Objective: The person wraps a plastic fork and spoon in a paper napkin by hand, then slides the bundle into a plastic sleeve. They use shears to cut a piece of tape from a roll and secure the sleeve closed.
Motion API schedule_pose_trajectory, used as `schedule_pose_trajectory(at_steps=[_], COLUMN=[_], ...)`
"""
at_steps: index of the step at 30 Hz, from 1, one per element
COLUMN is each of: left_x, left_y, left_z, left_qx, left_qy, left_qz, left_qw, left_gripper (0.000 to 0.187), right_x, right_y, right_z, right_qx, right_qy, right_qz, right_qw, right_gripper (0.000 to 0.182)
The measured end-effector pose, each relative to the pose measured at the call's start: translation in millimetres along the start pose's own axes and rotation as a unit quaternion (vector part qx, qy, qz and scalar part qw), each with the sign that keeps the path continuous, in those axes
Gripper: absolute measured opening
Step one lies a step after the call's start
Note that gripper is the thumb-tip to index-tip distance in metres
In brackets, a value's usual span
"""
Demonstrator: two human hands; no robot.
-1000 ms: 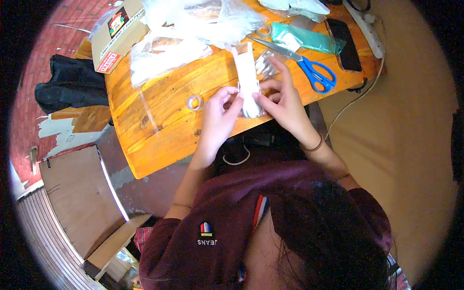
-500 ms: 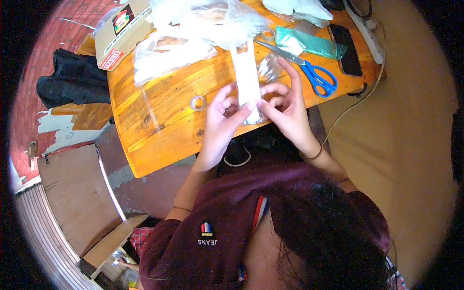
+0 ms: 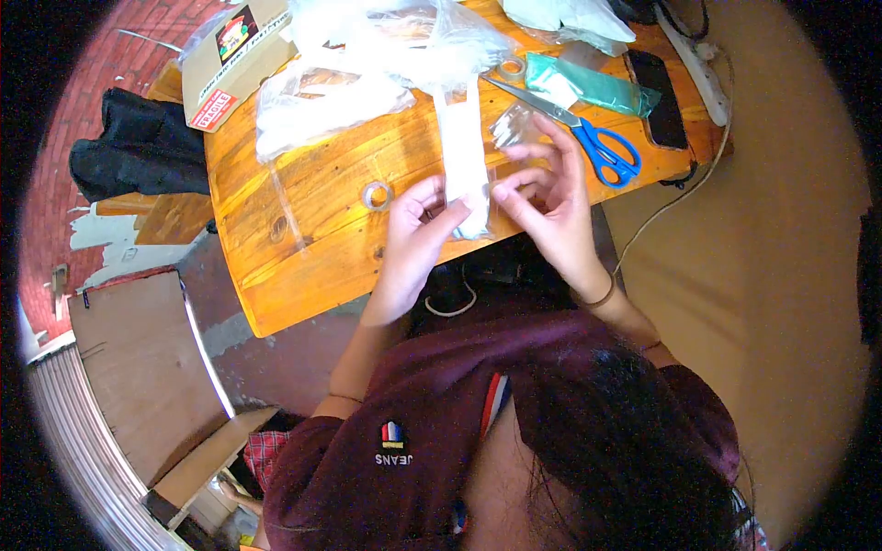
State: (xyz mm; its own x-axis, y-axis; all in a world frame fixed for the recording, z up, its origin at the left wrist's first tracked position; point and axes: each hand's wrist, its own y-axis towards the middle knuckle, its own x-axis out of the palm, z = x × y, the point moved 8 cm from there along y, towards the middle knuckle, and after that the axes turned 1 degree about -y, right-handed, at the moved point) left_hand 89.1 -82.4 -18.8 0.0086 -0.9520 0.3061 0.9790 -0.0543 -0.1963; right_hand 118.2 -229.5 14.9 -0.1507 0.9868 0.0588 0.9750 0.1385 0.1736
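A long, narrow white packet in clear plastic (image 3: 465,147) extends over the table's near edge. My left hand (image 3: 418,230) grips its lower end, with the thumb lying on top. Beside the packet's right edge, my right hand (image 3: 551,197) is closed in a pinch of thumb and forefinger, its other fingers raised. Whatever is between those fingertips is too small or clear to make out. Just beyond them lies a small clear plastic bag with white pieces (image 3: 516,126). Blue-handled scissors (image 3: 602,151) rest right of my right hand, and a roll of clear tape (image 3: 377,196) sits left of my left hand.
Crumpled clear plastic bags (image 3: 386,46) cover the far side of the wooden table (image 3: 303,266). A cardboard box (image 3: 234,64) stands at the far left. At the right are a green plastic pack (image 3: 588,87), a phone (image 3: 657,96), another tape roll (image 3: 511,67) and a power strip (image 3: 703,78).
My right thumb has come off the front of the packet and moved slightly right of its edge. My left hand keeps its grip, and the packet's lower end has shifted a little.
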Motion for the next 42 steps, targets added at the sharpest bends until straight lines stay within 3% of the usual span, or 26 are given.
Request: schedule_pose_trajectory(at_steps=[4, 5, 11, 23, 32, 42], left_x=[-2.1, -1.1, 2.5, 10.6, 10.5, 11.0], left_y=[0.8, 0.5, -0.3, -9.7, -12.7, -14.8], left_z=[-0.7, 1.0, 3.2, 15.6, 17.0, 18.5], left_qx=[-0.003, -0.001, -0.004, -0.005, -0.019, -0.017], left_qy=[-0.002, -0.001, -0.017, -0.012, -0.019, 0.025], left_qz=[-0.002, -0.001, -0.004, -0.027, -0.032, -0.037], left_qw=[1.000, 1.000, 1.000, 1.000, 0.999, 0.999], left_gripper=[0.021, 0.020, 0.020, 0.020, 0.020, 0.025], right_x=[-8.8, -9.5, -4.9, 11.4, 12.4, 18.5], right_y=[5.7, 7.0, 12.0, 13.0, 16.5, 17.3], right_z=[-6.0, -9.8, -28.9, -38.1, -69.7, -80.2], right_qx=[0.013, 0.003, -0.081, -0.115, -0.218, -0.258], right_qy=[0.018, 0.058, 0.003, -0.086, -0.282, -0.330], right_qz=[0.009, 0.021, 0.008, -0.050, -0.062, -0.075], right_qw=[1.000, 0.998, 0.997, 0.988, 0.932, 0.905], right_gripper=[0.054, 0.039, 0.010, 0.010, 0.010, 0.012])
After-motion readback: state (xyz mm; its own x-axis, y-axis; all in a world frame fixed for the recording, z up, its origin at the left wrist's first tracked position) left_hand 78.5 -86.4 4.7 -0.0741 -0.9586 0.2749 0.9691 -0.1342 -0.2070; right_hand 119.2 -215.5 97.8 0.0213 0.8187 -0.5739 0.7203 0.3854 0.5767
